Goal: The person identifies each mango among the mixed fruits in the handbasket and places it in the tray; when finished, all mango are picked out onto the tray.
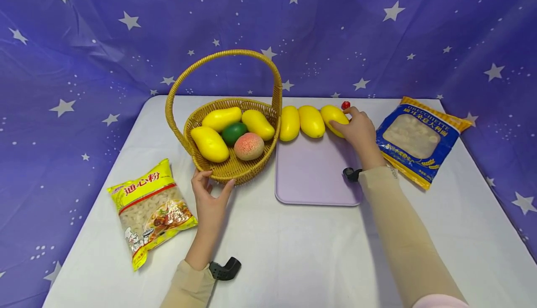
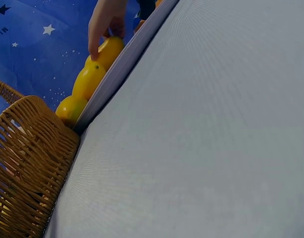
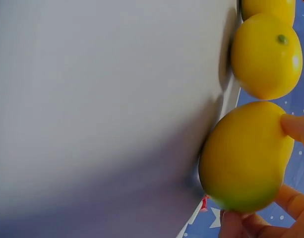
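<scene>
My right hand (image 1: 358,128) holds a yellow mango (image 1: 334,118) at the back right of a pale purple tray (image 1: 316,177). In the right wrist view, thumb and fingers press opposite sides of that mango (image 3: 246,156), whose lower end is greenish. A middle mango (image 1: 311,121) and a left mango (image 1: 290,123) line up beside it along the tray's back. My left hand (image 1: 211,205) touches the front outside of a wicker basket (image 1: 251,174), thumb and fingers spread apart. Several yellow mangoes (image 1: 209,145), a dark green fruit (image 1: 234,133) and a peach (image 1: 249,146) lie in the basket.
A yellow pasta bag (image 1: 153,212) lies left of the basket. The blue pasta bag (image 1: 419,140) is at the right of the tray. A small red object (image 1: 346,105) sits behind the held mango. The basket's tall handle (image 1: 235,52) arches above the fruit.
</scene>
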`<state>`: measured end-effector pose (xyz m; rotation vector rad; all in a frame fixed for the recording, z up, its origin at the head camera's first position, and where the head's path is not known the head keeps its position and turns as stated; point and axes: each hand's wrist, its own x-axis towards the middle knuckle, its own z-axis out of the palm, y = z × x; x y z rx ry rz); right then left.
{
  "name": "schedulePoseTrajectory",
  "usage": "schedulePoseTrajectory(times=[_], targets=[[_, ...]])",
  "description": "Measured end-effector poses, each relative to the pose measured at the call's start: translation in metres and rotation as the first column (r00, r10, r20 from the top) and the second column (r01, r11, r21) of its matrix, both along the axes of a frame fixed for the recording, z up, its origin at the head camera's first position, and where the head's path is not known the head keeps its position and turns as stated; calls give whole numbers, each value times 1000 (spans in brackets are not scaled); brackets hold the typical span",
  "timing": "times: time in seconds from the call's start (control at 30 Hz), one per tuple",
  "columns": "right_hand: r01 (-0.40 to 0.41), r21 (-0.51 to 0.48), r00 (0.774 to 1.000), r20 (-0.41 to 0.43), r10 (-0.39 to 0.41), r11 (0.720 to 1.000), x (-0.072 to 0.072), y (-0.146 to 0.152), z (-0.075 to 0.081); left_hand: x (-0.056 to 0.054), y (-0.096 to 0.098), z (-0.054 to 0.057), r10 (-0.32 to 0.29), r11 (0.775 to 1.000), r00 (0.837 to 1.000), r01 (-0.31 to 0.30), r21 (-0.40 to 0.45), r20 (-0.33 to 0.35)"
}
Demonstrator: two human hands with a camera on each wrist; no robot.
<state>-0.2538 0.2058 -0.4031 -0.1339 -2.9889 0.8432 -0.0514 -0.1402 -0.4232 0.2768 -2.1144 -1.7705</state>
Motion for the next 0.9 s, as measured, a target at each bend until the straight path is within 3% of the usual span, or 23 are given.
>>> schedulePoseTrajectory(times=[0.4,0.9], targets=[[33,-62,999,28,-31,998,3,-7,-4,1,-1,1,4,1000,1000,-4,-2,-10],[17,-98,1000,8,-17,995,17,-2,3,0,-1,-3,-4,1000,1000,5,3,-29]])
